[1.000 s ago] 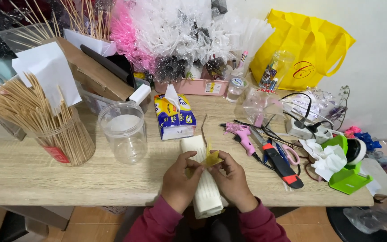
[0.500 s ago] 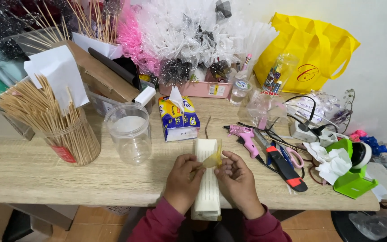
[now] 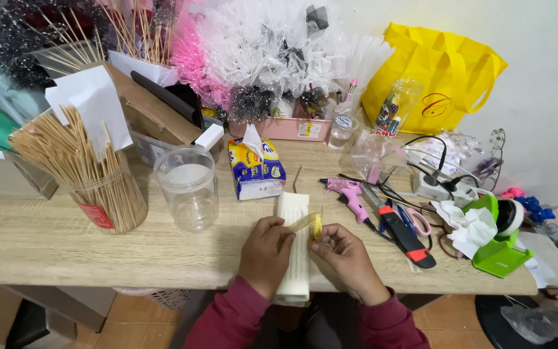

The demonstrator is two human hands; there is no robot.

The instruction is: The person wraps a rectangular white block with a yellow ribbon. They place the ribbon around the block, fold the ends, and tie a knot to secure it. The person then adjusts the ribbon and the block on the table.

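- The left hand (image 3: 265, 249) and right hand (image 3: 345, 255) met at the near table edge (image 3: 46, 258), both pinching a short yellow ribbon strip (image 3: 310, 224) between thumb and fingertips; the remaining fingers were curled.
- The strip ran slightly uphill from left to right, its long axis roughly across the table, ending in a small loop at the right hand.
- A white ribbed bundle (image 3: 293, 242) lay directly under the hands, its long axis pointing away from the person; the left hand overlapped it more closely.
- A blue-and-yellow tissue pack (image 3: 255, 169), rectangular, stood just beyond the bundle.
- A clear plastic jar (image 3: 186, 187) stood left of the pack; a jar of wooden skewers (image 3: 92, 174) with a red label stood farther left.
- A yellow bag (image 3: 444, 77) leaned against the wall at far right.
- A pink glue gun (image 3: 350, 194) and a green tape dispenser (image 3: 502, 242) lay to the right.
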